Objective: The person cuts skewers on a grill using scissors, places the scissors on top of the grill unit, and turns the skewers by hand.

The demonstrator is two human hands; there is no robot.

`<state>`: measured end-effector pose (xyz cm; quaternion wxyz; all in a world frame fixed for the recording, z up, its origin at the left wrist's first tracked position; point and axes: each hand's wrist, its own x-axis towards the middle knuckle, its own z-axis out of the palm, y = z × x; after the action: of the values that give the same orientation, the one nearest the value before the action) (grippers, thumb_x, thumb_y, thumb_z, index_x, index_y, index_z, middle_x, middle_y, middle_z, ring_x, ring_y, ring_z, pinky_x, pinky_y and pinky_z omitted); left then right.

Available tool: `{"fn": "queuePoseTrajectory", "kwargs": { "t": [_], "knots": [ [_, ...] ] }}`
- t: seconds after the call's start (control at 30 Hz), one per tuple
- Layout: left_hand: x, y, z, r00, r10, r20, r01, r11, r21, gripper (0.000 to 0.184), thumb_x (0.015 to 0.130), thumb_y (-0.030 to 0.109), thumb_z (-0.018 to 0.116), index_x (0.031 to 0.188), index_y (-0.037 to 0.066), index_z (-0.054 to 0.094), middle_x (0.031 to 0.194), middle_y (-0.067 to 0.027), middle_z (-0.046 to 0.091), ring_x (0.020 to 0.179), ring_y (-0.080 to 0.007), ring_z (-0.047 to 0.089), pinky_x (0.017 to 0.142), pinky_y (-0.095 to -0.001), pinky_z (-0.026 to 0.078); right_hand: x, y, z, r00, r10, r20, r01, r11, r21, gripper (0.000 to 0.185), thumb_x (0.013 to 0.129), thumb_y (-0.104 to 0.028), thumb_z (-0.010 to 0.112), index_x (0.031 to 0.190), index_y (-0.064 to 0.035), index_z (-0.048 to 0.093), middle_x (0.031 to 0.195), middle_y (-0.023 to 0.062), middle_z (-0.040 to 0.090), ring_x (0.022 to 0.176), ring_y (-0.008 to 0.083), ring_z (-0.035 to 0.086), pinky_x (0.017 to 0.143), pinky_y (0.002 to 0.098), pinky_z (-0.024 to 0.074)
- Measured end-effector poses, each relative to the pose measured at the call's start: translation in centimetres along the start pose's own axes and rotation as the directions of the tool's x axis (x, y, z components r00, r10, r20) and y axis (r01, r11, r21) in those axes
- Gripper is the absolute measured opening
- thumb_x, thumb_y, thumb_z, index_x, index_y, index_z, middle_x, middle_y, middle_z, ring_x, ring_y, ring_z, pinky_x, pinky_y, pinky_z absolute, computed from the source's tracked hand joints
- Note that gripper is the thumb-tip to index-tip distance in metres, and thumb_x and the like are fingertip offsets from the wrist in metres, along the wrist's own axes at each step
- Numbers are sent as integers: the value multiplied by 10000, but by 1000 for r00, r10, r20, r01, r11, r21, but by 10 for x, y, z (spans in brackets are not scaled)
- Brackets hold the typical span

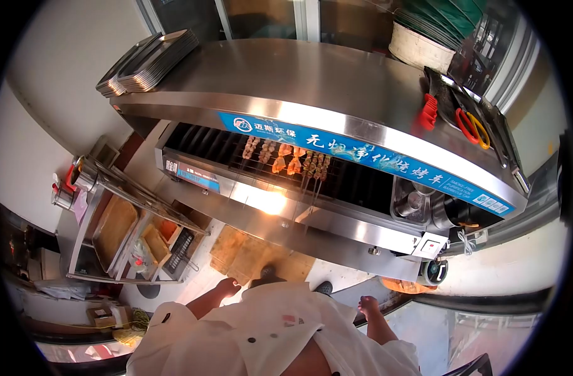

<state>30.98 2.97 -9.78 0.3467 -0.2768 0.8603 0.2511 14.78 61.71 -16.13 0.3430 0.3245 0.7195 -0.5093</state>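
Observation:
My left hand (227,288) hangs low at the left of my white coat, its fingers curled; whether anything is in them is too small to tell. On the other side my right hand (368,306) is held near the coat, its fingers also curled together. Neither hand touches the grill (255,195) in front of me. Over its bars lie several meat skewers (316,166), some dark and some orange (280,160), under the hood's blue sign (362,153).
Stacked metal trays (158,61) stand on the hood's left. Red-handled scissors (467,125) and tongs lie at its right. Metal containers (412,203) sit at the grill's right end. A shelf cart (114,229) with trays is at the left. A wooden board (261,250) lies below the grill.

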Motion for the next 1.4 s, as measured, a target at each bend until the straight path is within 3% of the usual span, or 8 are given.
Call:
{"fn": "queuePoseTrajectory", "kwargs": {
  "t": [0.13,0.3,0.33,0.43,0.5,0.63,0.77,1.4],
  "knots": [
    [23,-44,-23,999,44,14,-44,998,36,453,865,435,634,1139,75,646,1102,-156,687,1046,-331,646,876,-398,517,13,51,21,974,-4,226,-41,980,196,191,904,-224,557,894,-49,631,781,82,649,672,219,621,533,350,502],
    [79,-88,-50,998,49,48,-48,999,-23,388,866,414,617,1040,72,680,996,-151,708,967,-323,669,830,-405,522,-53,80,100,832,-506,228,473,433,-767,280,871,-256,591,941,-11,707,814,148,698,732,276,661,650,426,519],
    [86,-93,-58,997,74,16,-71,989,-133,366,864,405,616,993,70,689,935,-151,710,923,-326,673,809,-409,523,-34,112,113,837,-502,217,461,434,-774,280,871,-256,591,941,-11,707,814,148,698,732,276,661,650,426,519],
    [102,-114,-72,997,77,-3,-74,951,-302,334,861,378,613,849,55,695,809,-152,703,808,-324,680,750,-417,519,-33,143,140,997,-35,-69,42,993,113,288,824,-261,621,994,-58,734,913,158,722,860,302,682,744,443,515],
    [115,-126,-83,988,139,65,-133,988,-83,319,860,363,616,807,55,685,800,-152,699,784,-310,679,730,-419,510,-66,114,147,938,-161,-307,18,908,-419,225,783,-242,639,910,-99,758,932,161,724,870,270,700,738,413,520],
    [117,-142,-96,987,160,17,-157,979,-128,317,857,359,621,759,63,680,758,-156,689,756,-317,668,722,-420,503,-179,37,175,907,-229,-354,-46,781,-623,340,852,-360,576,876,-70,751,899,157,726,885,339,702,761,424,543],
    [135,-156,-88,993,120,4,-115,962,-248,292,840,302,595,709,48,657,735,-166,674,717,-314,655,689,-425,496,-194,27,188,856,-67,-512,-272,785,-556,361,825,-391,671,841,-42,759,877,196,718,894,393,683,810,442,544],
    [125,-160,-75,977,214,23,-207,964,-165,319,830,307,576,673,32,617,668,-203,614,620,-357,581,614,-453,455,-129,77,216,975,-35,-221,-55,920,-389,402,867,-386,623,993,-21,733,949,208,713,951,369,676,870,443,524]
  ]
}}
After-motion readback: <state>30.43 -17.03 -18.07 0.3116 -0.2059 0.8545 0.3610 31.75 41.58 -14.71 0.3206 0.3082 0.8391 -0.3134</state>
